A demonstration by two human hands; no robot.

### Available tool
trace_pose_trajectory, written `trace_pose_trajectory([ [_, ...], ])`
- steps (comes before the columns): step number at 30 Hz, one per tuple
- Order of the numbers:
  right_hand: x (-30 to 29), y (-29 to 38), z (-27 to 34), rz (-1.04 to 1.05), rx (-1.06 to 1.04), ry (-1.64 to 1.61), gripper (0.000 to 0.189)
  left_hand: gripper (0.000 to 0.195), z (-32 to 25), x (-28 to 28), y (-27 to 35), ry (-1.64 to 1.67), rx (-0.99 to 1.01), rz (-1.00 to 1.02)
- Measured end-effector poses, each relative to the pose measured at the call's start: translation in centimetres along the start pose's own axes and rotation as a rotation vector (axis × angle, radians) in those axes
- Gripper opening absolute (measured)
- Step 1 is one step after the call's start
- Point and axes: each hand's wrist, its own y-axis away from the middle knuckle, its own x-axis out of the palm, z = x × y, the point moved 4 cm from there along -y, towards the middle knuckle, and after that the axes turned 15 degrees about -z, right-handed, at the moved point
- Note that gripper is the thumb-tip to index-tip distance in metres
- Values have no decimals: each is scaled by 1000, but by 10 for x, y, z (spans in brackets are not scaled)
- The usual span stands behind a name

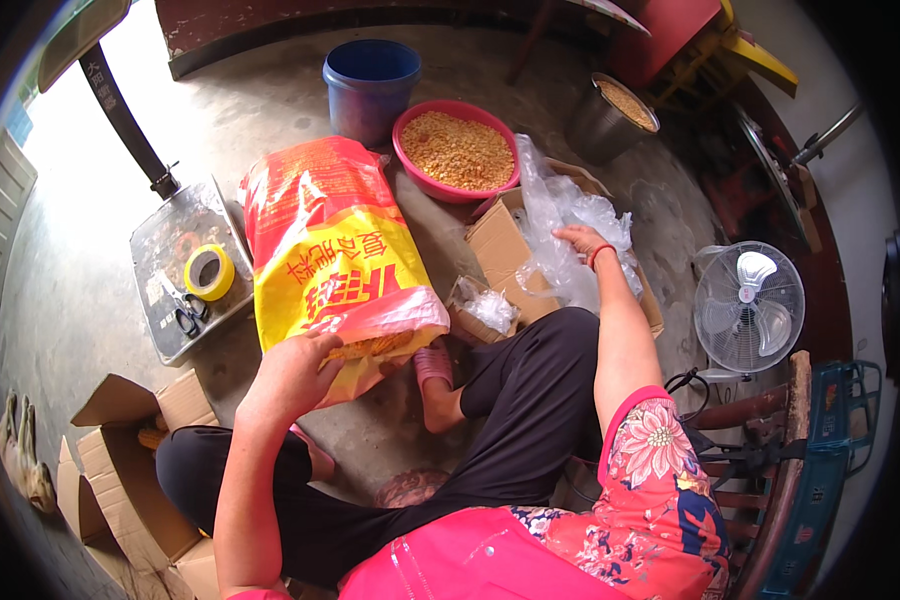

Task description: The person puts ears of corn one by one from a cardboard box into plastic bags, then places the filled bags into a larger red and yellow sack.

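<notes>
A red and yellow woven plastic sack (pixel 322 247) lies on the floor before me, its mouth facing me with corn cobs (pixel 379 345) showing inside. My left hand (pixel 292 375) is at the left edge of that mouth, thumb and fingers on the rim. My right hand (pixel 586 241) reaches to the right, its fingers at clear plastic bags (pixel 555 202) piled over an open cardboard box (pixel 506 244); whether the fingers pinch the film is hard to tell. A small carton (pixel 461 322) with crumpled plastic stands beside that box. Beyond the sack is a pink basin (pixel 400 146) of corn kernels (pixel 457 150).
A platform scale (pixel 146 262) at left carries yellow tape (pixel 225 281) and scissors (pixel 187 311). A blue bucket (pixel 367 97) and a metal pail of grain (pixel 600 127) stand farther off. An open carton (pixel 127 480) is lower left, a fan (pixel 750 307) right. An animal lies far left.
</notes>
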Motion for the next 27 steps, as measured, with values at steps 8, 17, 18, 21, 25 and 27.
trace_pose_trajectory([
  [8, 11, 11, 11, 27, 22, 143, 76, 23, 6, 0, 3, 5, -9, -11],
  [17, -18, -24, 9, -777, -260, 398, 26, 21, 4, 0, 2, -9, 33, -36],
  [18, -24, -14, 12, -905, -201, 329, 26, 21, 4, -1, 2, -5, 30, -45],
  [21, -43, -2, 22, -1086, -157, 70, 28, 21, 4, -3, 1, 8, 21, -61],
  [25, -60, 11, 71, -993, -508, -426, 29, 22, 0, -3, -6, 4, 38, -103],
  [27, -55, 23, 114, -707, -853, -807, 24, 23, -1, -1, -14, 44, 45, -165],
])
